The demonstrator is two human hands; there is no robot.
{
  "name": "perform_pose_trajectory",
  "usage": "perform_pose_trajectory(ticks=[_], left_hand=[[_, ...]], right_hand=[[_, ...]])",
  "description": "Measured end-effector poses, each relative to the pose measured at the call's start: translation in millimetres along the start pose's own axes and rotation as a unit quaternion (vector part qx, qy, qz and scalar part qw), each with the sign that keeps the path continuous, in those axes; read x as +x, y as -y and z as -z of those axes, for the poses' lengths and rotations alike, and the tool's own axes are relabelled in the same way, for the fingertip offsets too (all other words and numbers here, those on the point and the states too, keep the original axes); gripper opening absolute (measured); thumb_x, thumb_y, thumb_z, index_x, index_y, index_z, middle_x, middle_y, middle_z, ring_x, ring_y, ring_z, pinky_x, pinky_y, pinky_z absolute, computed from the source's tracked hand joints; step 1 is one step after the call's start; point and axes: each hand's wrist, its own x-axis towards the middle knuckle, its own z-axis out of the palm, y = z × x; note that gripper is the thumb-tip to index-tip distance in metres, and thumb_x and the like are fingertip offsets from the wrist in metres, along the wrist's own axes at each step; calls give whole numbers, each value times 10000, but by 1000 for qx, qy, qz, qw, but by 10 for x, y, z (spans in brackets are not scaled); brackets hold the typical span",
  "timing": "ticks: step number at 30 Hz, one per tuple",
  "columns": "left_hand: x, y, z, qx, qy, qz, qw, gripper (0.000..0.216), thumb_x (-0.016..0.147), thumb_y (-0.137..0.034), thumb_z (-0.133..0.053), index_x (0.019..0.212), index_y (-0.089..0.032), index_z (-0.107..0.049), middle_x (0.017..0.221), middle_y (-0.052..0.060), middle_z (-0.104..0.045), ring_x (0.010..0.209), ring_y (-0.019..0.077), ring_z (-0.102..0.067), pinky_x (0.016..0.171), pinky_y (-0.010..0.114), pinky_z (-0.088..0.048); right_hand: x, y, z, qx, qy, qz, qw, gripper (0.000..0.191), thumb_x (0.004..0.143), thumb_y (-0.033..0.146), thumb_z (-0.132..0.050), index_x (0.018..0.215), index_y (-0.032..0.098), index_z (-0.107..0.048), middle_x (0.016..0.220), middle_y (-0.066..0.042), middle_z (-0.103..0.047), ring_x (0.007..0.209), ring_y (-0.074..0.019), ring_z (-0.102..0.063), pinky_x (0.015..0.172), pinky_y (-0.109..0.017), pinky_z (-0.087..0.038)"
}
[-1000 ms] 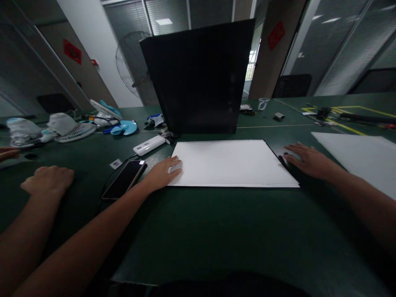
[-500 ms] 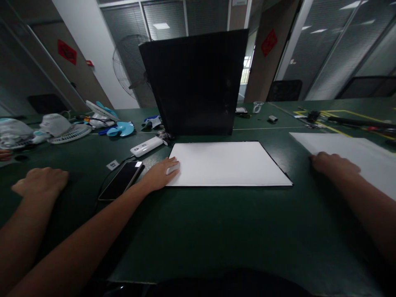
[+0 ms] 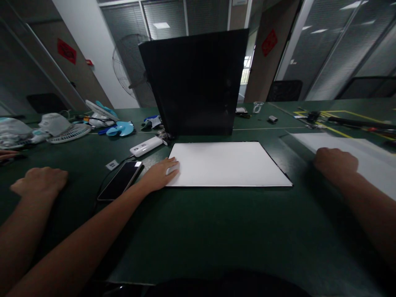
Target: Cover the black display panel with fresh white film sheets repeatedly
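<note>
A white rectangular board (image 3: 229,165) with a thin black edge lies flat on the dark green table, in front of me. At its left edge rests my left hand (image 3: 159,173), curled over a small white rounded object (image 3: 172,169) whose kind I cannot make out. To the right, my right hand (image 3: 337,165) is closed at the left edge of a large white sheet (image 3: 374,161). Its fingertips are mostly hidden, and a shadow shows beneath the sheet's edge. A phone (image 3: 121,180) with a dark screen lies beside my left forearm.
Behind the board stands a large black panel (image 3: 198,86). A co-worker's fist (image 3: 41,181) rests at the left. Past the phone lie a white stick-shaped device (image 3: 146,146) and white fan parts (image 3: 55,124). A clear cup (image 3: 257,107) stands at the back.
My right hand has come up slightly off the table, and the left edge of the white sheet has shifted with it. My left hand and the board stay put.
</note>
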Motion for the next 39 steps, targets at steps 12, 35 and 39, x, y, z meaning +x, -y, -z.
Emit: perform_pose_trajectory(ticks=[12, 35, 39], left_hand=[[-27, 11, 11, -7, 0, 5, 1000, 629, 999, -558, -395, 1489, -189, -537, 1593, 81, -458, 1484, 302, -408, 1227, 497, -318], [-69, 52, -2, -116, -53, 10, 992, 928, 971, -749, -25, 1501, -177, -528, 1540, 83, -533, 1438, 334, -468, 1218, 467, -343], [-65, 79, -14, -160, -66, 19, 985, 992, 944, -783, 29, 1485, -183, -547, 1559, 73, -511, 1434, 320, -475, 1211, 443, -345]], right_hand=[[-1400, 935, 431, 22, -145, 308, 940, 557, 1043, 486, -226, 1149, 182, -680, 935, -176, -731, 744, -312, -695, 626, -445, -529], [-1398, 1066, 161, 167, -119, 629, 750, 667, 1008, 462, -508, 1625, 329, -290, 1608, -34, -418, 1449, -266, -428, 1166, -533, -420], [-1072, 924, 91, 137, -150, 530, 823, 613, 1007, 567, -436, 1543, 272, -469, 1549, -72, -499, 1445, -297, -430, 1190, -583, -354]])
